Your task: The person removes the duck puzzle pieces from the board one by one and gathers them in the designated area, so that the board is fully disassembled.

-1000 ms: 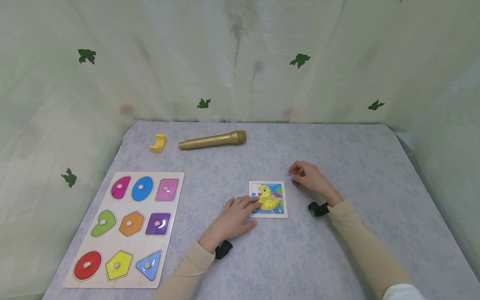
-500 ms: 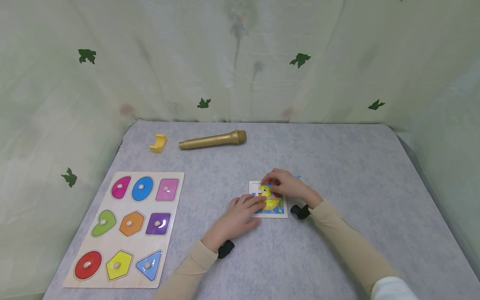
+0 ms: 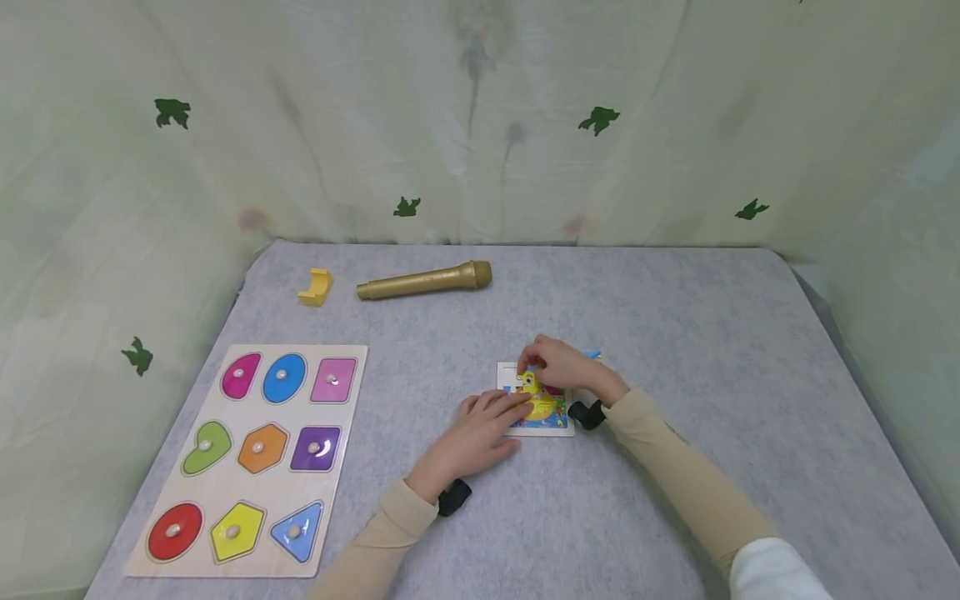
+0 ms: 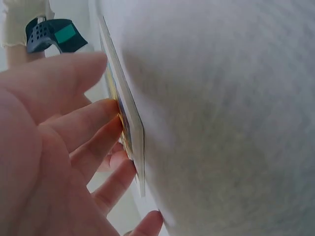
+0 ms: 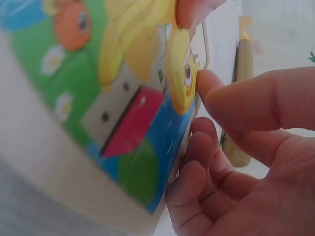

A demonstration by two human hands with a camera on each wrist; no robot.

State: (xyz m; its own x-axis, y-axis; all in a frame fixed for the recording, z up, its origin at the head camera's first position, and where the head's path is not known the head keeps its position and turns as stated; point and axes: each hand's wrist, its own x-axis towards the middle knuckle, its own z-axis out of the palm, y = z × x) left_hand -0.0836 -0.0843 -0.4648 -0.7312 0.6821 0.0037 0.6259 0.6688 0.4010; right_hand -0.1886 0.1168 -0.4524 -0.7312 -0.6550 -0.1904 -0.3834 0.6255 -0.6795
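Observation:
A small duck puzzle (image 3: 561,432) in a pale frame lies at mid-table, with a white gap at its upper left. My left hand (image 3: 480,429) rests flat over its left side, fingers extended; in the left wrist view its fingertips (image 4: 112,106) press on the picture. From the far right side my right hand (image 3: 558,364) reaches over the puzzle. In the right wrist view its thumb and index finger pinch at the edge of the duck's head piece (image 5: 183,91), the other fingers curled along the frame. A loose blue puzzle piece (image 3: 593,354) lies just beyond the right hand.
A wooden shape board (image 3: 217,483) with knobbed pieces lies at the left. Farther back are a gold toy microphone (image 3: 423,282) and a yellow bracket-like block (image 3: 316,287). A pale curtain (image 3: 480,125) with green leaf shapes closes off the back and sides.
My right hand has moved left from the blue piece, now uncovered on the table, to the puzzle's top edge. My left hand has shifted slightly right and still rests on the puzzle.

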